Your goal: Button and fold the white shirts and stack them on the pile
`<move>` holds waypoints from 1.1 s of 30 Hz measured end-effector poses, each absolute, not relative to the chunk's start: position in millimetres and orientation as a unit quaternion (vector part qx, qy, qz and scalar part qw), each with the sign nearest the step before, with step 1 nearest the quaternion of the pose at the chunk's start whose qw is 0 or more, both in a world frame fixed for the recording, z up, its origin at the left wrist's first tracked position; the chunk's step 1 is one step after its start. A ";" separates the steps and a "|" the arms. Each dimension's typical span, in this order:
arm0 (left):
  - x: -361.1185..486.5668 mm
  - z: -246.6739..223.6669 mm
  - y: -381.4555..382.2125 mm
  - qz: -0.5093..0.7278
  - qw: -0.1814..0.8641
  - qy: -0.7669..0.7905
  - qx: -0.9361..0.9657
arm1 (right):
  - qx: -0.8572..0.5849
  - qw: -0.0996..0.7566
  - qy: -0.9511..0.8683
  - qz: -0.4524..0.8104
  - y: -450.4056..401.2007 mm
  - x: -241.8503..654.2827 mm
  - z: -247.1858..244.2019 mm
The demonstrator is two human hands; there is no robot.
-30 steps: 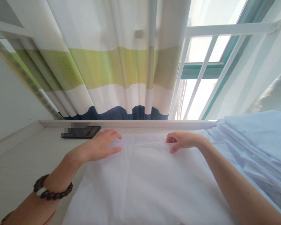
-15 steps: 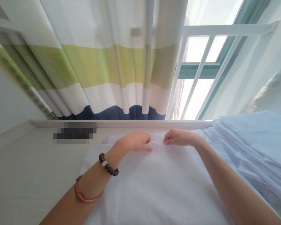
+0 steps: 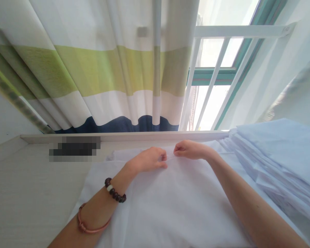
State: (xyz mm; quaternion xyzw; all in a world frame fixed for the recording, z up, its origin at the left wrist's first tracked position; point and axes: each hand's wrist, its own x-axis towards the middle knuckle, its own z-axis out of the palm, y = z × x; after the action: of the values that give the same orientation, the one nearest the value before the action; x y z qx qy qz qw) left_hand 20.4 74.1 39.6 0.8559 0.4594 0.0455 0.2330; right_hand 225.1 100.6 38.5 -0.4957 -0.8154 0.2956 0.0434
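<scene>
A white cloth [image 3: 181, 206] lies spread in front of me, with a fold or seam line near its far edge. My right hand [image 3: 189, 150] is closed, its fingers pinching the cloth at that line. Just to the left, my left hand [image 3: 150, 160] rests on the cloth with thumb and curled fingers apart; nothing shows between them. A small gap separates the two hands. A dark beaded bracelet [image 3: 116, 194] and a copper-coloured bangle [image 3: 84, 227] circle my left wrist and forearm.
Folded white cloths [image 3: 281, 155] are stacked at the right. A blurred dark object [image 3: 77, 146] lies on the pale wooden surface [image 3: 36, 196] at the left. Beyond the raised wooden edge [image 3: 134, 136] hang a striped curtain [image 3: 98, 69] and a white railing [image 3: 237, 31] by the window.
My view has shifted slightly, so the background sits further left. My right hand has come a little closer to my left hand, still pinching the cloth.
</scene>
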 end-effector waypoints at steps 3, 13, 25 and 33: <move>18.2 44.8 73.9 0.068 0.249 0.422 0.869 | -0.491 0.056 -0.817 0.296 98.7 225.5 42.0; 16.4 40.6 78.6 0.145 0.350 0.435 0.817 | -0.465 0.089 -0.823 0.314 97.5 227.9 45.0; 16.7 22.2 83.1 0.139 0.356 0.468 0.796 | -0.454 0.028 -0.818 0.353 96.5 231.5 41.7; 15.6 19.5 84.3 0.192 0.389 0.465 0.771 | -0.462 0.029 -0.809 0.361 98.7 232.1 39.2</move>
State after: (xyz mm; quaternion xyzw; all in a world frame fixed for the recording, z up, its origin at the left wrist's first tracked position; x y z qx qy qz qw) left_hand 15.6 84.3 19.5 0.7715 0.4653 0.1921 0.3892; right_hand 232.1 98.7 39.2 -0.4622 -0.8094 0.3610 0.0295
